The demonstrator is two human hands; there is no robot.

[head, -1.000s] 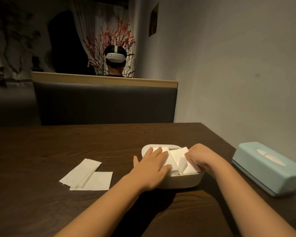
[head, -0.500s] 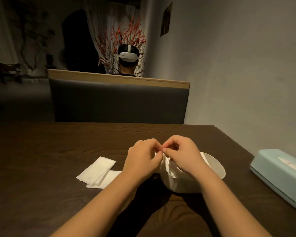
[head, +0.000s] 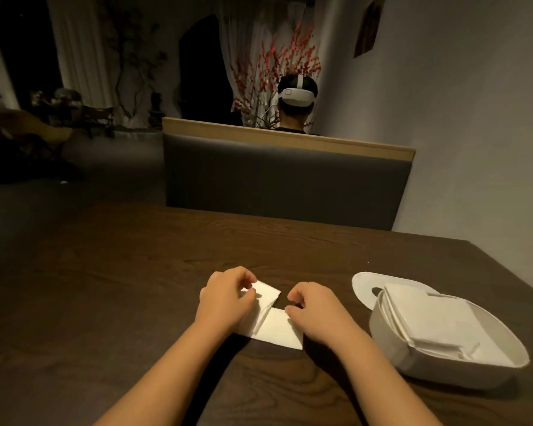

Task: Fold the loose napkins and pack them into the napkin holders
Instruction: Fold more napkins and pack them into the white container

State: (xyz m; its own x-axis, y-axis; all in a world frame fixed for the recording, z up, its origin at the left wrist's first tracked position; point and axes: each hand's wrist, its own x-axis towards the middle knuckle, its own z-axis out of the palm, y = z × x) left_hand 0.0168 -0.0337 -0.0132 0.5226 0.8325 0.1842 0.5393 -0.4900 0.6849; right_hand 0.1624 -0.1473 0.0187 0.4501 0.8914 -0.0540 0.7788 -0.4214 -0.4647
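Two loose white napkins lie on the dark wooden table in front of me. My left hand (head: 226,298) pinches the far corner of the upper napkin (head: 266,293). My right hand (head: 316,313) has its fingers curled at the edge of the lower napkin (head: 279,330), which lies flat; what it pinches is hidden by the fingers. To the right stands the white napkin holder (head: 391,342), holding a stack of folded napkins (head: 428,321). Its white lid (head: 366,285) lies behind it.
The table (head: 136,287) stretches left and ahead. A grey padded bench back (head: 283,179) stands beyond the far edge, with a person wearing a headset behind it. A grey wall runs along the right side.
Both hands left the napkin holder and moved left onto the loose napkins. The view swung left, so the holder now sits at the right and the pale blue tissue box is out of view.
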